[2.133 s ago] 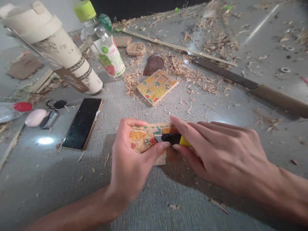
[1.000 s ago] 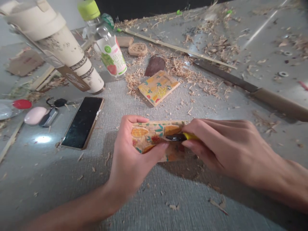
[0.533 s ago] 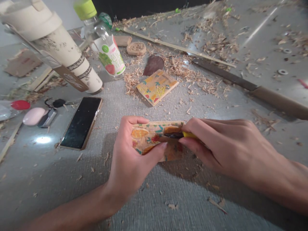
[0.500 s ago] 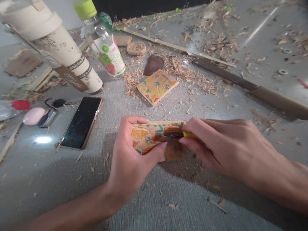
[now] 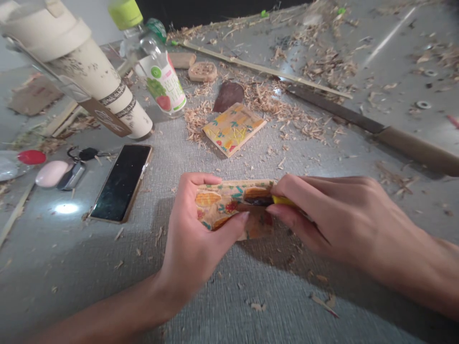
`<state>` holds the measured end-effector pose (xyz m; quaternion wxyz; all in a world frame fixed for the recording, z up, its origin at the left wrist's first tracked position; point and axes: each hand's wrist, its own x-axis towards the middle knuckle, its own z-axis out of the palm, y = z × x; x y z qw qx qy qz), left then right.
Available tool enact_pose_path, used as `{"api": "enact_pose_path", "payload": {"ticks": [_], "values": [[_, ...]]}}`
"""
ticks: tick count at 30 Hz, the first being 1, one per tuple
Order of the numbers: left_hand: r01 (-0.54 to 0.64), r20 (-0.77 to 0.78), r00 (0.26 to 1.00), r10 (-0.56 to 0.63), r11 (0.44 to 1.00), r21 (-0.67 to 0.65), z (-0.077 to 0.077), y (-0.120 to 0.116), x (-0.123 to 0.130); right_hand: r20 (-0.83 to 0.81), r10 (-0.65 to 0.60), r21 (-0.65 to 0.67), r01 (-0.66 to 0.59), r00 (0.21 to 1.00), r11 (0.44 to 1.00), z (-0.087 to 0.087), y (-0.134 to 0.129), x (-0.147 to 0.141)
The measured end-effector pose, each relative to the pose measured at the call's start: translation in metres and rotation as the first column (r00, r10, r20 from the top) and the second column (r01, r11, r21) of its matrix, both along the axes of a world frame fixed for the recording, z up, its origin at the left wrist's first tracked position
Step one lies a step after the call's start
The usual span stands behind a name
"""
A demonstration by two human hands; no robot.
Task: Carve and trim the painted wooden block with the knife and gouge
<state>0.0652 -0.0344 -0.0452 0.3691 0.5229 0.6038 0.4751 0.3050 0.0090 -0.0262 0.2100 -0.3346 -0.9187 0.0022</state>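
Note:
My left hand (image 5: 197, 229) is closed around the left end of a small painted wooden board (image 5: 258, 229), its thumb resting on the face. Orange shapes, red flowers and teal leaves cover the board, and some outlines look cut in. Between the thumb and fingers of my right hand (image 5: 337, 220) is a carving knife (image 5: 283, 200) with a yellow handle and a dark blade. The blade lies against the board beside an orange shape at the upper right. Most of the handle is hidden inside the hand. Beyond, a second painted board (image 5: 234, 129) lies flat on the table.
Wood shavings (image 5: 276, 107) are scattered around the second board. A phone (image 5: 122, 183), a tumbler (image 5: 103, 91) and a plastic bottle (image 5: 163, 79) stand or lie at left. A long knife (image 5: 333, 110) lies at right, near a thin wooden strip (image 5: 251, 67). Dark sandpaper-like piece (image 5: 228, 95) sits behind.
Almost nothing differs. Both hands keep their hold on the board and the knife, and the view has shifted very slightly.

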Motion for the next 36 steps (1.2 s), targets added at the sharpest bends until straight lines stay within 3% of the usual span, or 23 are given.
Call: {"api": "enact_pose_path", "payload": {"ticks": [16,23,28,36], "values": [[-0.003,0.046,0.999,0.002,1.0,0.019,0.003,-0.001,0.002,0.045,-0.043,0.053,0.041,0.998,0.998,0.002,-0.008,-0.004],[0.004,0.051,0.999,-0.004,1.0,-0.004,0.003,0.001,0.005,-0.009,-0.022,-0.231,0.019,1.0,0.973,0.009,-0.002,-0.007],[0.029,0.035,0.999,-0.028,0.999,-0.017,0.004,0.003,0.004,-0.077,-0.057,-0.432,0.018,0.995,0.901,0.014,0.005,-0.006],[0.048,-0.024,0.999,-0.048,0.999,-0.008,0.003,0.002,0.002,-0.07,-0.166,-0.645,0.082,0.984,0.76,0.02,0.019,-0.005]]}}
